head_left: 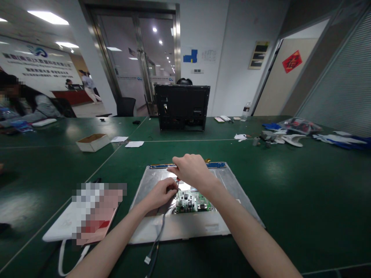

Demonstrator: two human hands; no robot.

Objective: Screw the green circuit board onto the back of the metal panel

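Note:
A flat metal-backed display panel lies on the green table in front of me. On its middle sits a green circuit board with dark components. My right hand is closed round the handle of a screwdriver, whose thin shaft points down toward the board's upper left corner. My left hand rests on the panel at the board's left edge, fingers curled close to the screwdriver tip; what they pinch, if anything, is hidden. Grey cables run from beneath that hand over the panel's front edge, ending in a white connector.
Left of the panel lie a white device with a cable and a pink item, partly blurred. Farther off are a small open box, paper slips, and an upright black monitor housing. Gloves and bags lie right; a person sits at left.

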